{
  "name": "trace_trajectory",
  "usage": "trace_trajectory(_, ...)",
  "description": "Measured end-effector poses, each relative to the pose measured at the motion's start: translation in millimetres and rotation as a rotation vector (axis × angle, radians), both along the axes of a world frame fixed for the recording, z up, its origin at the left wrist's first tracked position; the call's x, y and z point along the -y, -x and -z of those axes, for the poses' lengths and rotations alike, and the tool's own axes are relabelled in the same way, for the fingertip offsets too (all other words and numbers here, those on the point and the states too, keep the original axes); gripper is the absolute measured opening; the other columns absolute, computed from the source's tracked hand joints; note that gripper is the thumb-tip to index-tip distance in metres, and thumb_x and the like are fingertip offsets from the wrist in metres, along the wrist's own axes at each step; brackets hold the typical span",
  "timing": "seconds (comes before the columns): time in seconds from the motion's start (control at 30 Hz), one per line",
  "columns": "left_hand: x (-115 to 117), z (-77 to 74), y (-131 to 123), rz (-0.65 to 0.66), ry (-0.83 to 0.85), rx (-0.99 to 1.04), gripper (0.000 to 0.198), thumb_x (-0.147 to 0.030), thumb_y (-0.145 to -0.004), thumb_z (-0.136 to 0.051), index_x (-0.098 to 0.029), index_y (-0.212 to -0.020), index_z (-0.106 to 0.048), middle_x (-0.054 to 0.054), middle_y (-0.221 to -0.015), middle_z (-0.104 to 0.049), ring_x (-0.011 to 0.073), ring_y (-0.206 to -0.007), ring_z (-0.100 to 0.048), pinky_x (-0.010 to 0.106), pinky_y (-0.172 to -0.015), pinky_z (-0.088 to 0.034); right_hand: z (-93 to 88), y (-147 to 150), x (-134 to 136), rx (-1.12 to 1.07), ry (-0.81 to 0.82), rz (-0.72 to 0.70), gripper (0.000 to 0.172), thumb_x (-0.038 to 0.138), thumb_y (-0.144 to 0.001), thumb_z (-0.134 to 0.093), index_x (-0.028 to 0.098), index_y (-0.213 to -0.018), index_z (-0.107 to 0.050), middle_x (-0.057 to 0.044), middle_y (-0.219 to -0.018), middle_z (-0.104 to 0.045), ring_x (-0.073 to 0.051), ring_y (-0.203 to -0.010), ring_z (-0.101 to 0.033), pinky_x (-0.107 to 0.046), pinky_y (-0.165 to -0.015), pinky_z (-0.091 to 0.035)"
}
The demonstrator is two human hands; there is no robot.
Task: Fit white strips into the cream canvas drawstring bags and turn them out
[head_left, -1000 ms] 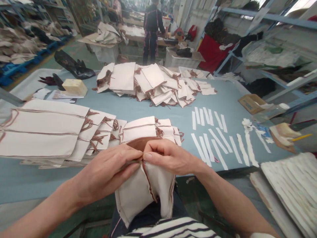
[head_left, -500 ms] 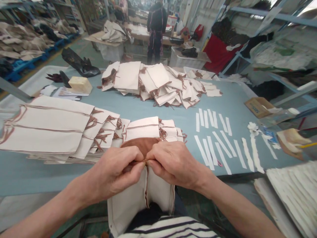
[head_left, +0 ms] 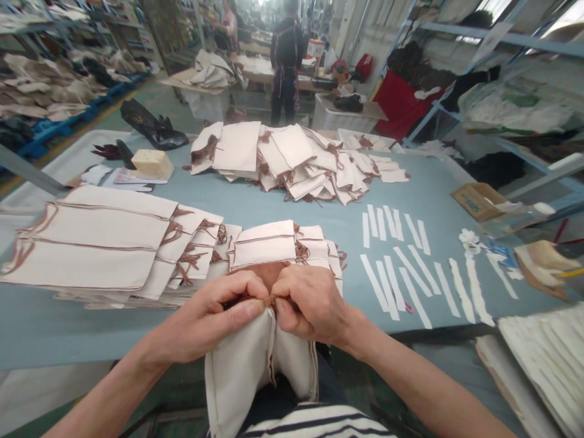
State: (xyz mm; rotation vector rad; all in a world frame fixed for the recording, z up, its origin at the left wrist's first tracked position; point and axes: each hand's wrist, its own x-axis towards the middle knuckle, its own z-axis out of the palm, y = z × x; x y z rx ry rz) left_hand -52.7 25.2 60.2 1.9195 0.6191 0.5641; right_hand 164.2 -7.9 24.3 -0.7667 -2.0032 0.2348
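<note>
A cream cloth pouch (head_left: 246,371) with brown stitching and a brown lining hangs over the table's near edge onto my lap. My left hand (head_left: 214,316) pinches its top edge from the left, fingers closed on the cloth. Pressed against it from the right, my right hand (head_left: 310,304) grips the same edge. The thumbs meet at the pouch's brown middle seam. Just behind my hands lies a row of finished pouches (head_left: 269,243) with brown drawstrings.
A long stack of cream pouches (head_left: 91,237) fills the left of the blue table (head_left: 429,176). A loose heap of pouches (head_left: 292,158) lies farther back. White paper strips (head_left: 401,267) lie at right, a cardboard box (head_left: 477,201) beyond. A person (head_left: 285,61) stands far behind.
Both hands have bunched closer together on the pouch's top edge, hiding most of the brown lining. The view shifted slightly.
</note>
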Motion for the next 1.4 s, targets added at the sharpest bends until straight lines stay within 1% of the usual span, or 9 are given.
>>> trace_trajectory(0.13, -2, -1.2, 3, -0.015, -0.157, -0.029, 0.019, -0.019, -0.103, -0.053, -0.018, -0.090, -0.066, -0.002, -0.080, -0.066, 0.0114, -0.071, -0.057, 0.020, -0.065, -0.041, -11.8, -3, 1, -0.021, 0.363, -0.116, 0.019, 0.016, -0.097, -0.047, 0.021, -0.081, -0.056, 0.002, -0.072, -0.061, -0.012, -0.064, -0.053, -0.025, -0.063, -0.040)
trace_trajectory(0.27, 2, -5.8, 2, -0.061, -0.337, -0.078, 0.018, -0.016, -0.102, -0.054, -0.019, -0.089, -0.066, -0.003, -0.076, -0.066, 0.0107, -0.066, -0.056, 0.022, -0.064, -0.039, -21.6, -8, -9, -0.085, 0.779, -0.213, 0.041, 0.048, -0.102, -0.056, 0.019, -0.073, -0.053, 0.006, -0.063, -0.045, -0.009, -0.057, -0.038, -0.024, -0.054, -0.028)
trace_trajectory(0.4, 4, -12.0, -1, -0.086, -0.339, -0.111, 0.018, -0.017, -0.100, -0.056, -0.018, -0.086, -0.066, -0.003, -0.073, -0.065, 0.0106, -0.065, -0.055, 0.023, -0.063, -0.037, -27.2, -6, -14, -0.086, 0.976, -0.374, 0.044, 0.051, -0.099, -0.058, 0.020, -0.071, -0.048, 0.007, -0.064, -0.042, -0.009, -0.057, -0.034, -0.022, -0.052, -0.028)
trace_trajectory(0.57, -18, -10.5, 6, 0.077, 0.023, -0.138, 0.037, -0.040, -0.095, -0.067, -0.018, -0.068, -0.053, -0.006, -0.062, -0.047, 0.0106, -0.059, -0.041, 0.024, -0.054, -0.029, -42.4, -7, -4, 0.020, 0.707, -0.345, 0.026, 0.024, -0.093, -0.053, 0.022, -0.069, -0.045, 0.007, -0.059, -0.043, -0.009, -0.053, -0.036, -0.024, -0.054, -0.028)
trace_trajectory(0.7, -35, 4.1, 19, -0.028, 0.131, -0.070, 0.059, -0.066, -0.103, -0.042, -0.019, -0.068, -0.052, -0.003, -0.065, -0.045, 0.0138, -0.062, -0.041, 0.026, -0.058, -0.034, -36.1, -26, -14, 0.217, 0.341, -0.101, 0.021, 0.019, -0.099, -0.054, 0.021, -0.078, -0.055, 0.000, -0.069, -0.059, -0.014, -0.065, -0.050, -0.028, -0.063, -0.035)
trace_trajectory(0.83, -33, 10.3, 21, -0.066, 0.165, -0.053, 0.071, -0.069, -0.106, -0.019, -0.018, -0.076, -0.059, -0.001, -0.065, -0.051, 0.0156, -0.059, -0.044, 0.028, -0.056, -0.035, 4.8, -35, -29, 0.127, 0.439, -0.003, 0.026, 0.026, -0.105, -0.052, 0.021, -0.079, -0.054, 0.000, -0.071, -0.059, -0.015, -0.065, -0.051, -0.027, -0.064, -0.036)
trace_trajectory(1.03, -25, 0.9, 11, 0.042, 0.179, -0.073, 0.045, -0.053, -0.101, -0.049, -0.017, -0.076, -0.059, -0.001, -0.072, -0.053, 0.0151, -0.069, -0.047, 0.026, -0.061, -0.036, 61.9, -5, -31, 0.028, 0.546, 0.034, 0.031, 0.033, -0.107, -0.047, 0.021, -0.079, -0.052, 0.000, -0.073, -0.058, -0.015, -0.067, -0.051, -0.028, -0.066, -0.036)
trace_trajectory(1.2, -22, 6.8, 16, 0.016, 0.326, -0.123, 0.035, -0.048, -0.084, -0.070, -0.018, -0.077, -0.054, -0.006, -0.068, -0.043, 0.0111, -0.063, -0.037, 0.022, -0.055, -0.028, 72.4, 15, -30, -0.038, 0.598, 0.009, 0.034, 0.037, -0.108, -0.046, 0.020, -0.079, -0.052, 0.002, -0.073, -0.056, -0.014, -0.068, -0.049, -0.027, -0.068, -0.035)
trace_trajectory(1.4, -15, 11.5, 20, 0.002, 0.353, -0.053, 0.044, -0.052, -0.093, -0.067, -0.017, -0.072, -0.052, -0.006, -0.067, -0.042, 0.0094, -0.061, -0.033, 0.022, -0.054, -0.025, 77.6, 23, -30, -0.078, 0.636, -0.048, 0.035, 0.041, -0.107, -0.048, 0.021, -0.079, -0.050, 0.003, -0.073, -0.054, -0.014, -0.068, -0.046, -0.027, -0.067, -0.034)
